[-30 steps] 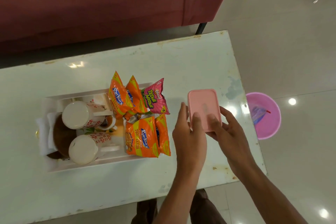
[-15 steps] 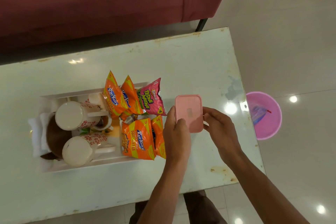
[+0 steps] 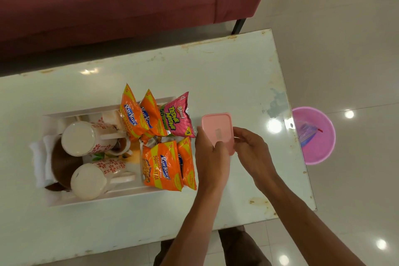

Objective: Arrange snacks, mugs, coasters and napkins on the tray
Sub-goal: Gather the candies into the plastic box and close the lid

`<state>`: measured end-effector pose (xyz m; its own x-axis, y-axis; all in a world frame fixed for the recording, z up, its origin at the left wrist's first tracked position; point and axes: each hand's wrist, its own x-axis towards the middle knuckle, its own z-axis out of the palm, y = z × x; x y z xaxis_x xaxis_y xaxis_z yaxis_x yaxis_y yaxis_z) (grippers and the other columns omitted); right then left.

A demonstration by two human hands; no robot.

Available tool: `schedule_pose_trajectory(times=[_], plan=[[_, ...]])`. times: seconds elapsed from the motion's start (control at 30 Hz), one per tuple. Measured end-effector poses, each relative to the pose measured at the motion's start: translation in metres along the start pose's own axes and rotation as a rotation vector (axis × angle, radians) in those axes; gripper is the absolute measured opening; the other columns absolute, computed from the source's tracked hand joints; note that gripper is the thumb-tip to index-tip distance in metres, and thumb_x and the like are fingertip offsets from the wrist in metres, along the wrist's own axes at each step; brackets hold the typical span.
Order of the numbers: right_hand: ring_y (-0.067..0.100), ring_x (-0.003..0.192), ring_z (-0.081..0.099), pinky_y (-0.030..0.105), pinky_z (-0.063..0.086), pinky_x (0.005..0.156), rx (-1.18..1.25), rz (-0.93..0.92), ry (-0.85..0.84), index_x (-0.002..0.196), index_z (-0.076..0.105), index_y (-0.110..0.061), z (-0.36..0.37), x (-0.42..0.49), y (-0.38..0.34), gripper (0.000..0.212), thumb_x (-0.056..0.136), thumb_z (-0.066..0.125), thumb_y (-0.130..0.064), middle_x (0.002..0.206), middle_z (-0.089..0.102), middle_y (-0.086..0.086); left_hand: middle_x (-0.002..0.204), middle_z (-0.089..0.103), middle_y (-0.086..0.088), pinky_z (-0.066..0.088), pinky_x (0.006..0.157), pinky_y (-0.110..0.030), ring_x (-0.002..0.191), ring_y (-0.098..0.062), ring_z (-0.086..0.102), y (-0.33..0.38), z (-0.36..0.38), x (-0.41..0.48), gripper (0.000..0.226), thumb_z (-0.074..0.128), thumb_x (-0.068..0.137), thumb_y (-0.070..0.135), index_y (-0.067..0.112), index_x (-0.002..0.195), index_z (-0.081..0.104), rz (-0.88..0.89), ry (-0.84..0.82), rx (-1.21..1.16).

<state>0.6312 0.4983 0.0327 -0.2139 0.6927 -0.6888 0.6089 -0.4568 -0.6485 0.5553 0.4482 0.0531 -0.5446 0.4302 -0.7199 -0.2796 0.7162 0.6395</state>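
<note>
A white tray lies on the left part of the table. It holds two white mugs with red flowers lying on their sides, brown coasters, white napkins, several orange snack packets and one pink snack packet. Just right of the tray, a pink lidded box is held above the table. My left hand grips its near left edge. My right hand pinches its right edge.
The white glossy table ends at its right edge near a pink plastic tub on the tiled floor. A dark red sofa runs along the far side. My legs show below the table's near edge.
Both hands have carried the pink box leftward, from the right part of the table to just beside the snack packets at the tray's right end.
</note>
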Motion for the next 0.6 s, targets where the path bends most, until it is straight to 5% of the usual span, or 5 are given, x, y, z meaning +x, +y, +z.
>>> schedule_pose_trajectory(times=[0.27, 0.4, 0.6], plan=[[-0.006, 0.094, 0.064, 0.001, 0.045, 0.063, -0.041, -0.01, -0.016, 0.121, 0.068, -0.024, 0.003, 0.0, 0.013, 0.048, 0.085, 0.045, -0.001, 0.106, 0.071, -0.014, 0.158, 0.036, -0.005, 0.046, 0.098, -0.028, 0.14, -0.025, 0.043, -0.009, 0.002, 0.005, 0.07, 0.043, 0.097, 0.004, 0.021, 0.159, 0.016, -0.013, 0.021, 0.057], [0.002, 0.097, 0.066, 0.006, 0.046, 0.068, -0.068, -0.045, -0.016, 0.12, 0.068, -0.023, 0.004, 0.001, 0.016, 0.045, 0.086, 0.046, -0.003, 0.106, 0.072, -0.013, 0.159, 0.034, -0.005, 0.047, 0.1, -0.03, 0.14, -0.025, 0.042, -0.009, 0.002, 0.004, 0.072, 0.044, 0.097, 0.004, 0.022, 0.159, 0.013, 0.0, 0.022, 0.057], [0.005, 0.11, 0.054, 0.0, 0.034, 0.074, -0.17, -0.132, 0.081, 0.137, 0.054, -0.013, -0.001, 0.0, 0.018, 0.042, 0.095, 0.051, -0.011, 0.136, 0.059, -0.002, 0.168, 0.016, -0.003, 0.037, 0.117, -0.045, 0.151, -0.027, 0.028, -0.009, 0.003, -0.002, 0.075, 0.051, 0.1, 0.015, 0.024, 0.16, 0.006, 0.104, -0.025, 0.157]])
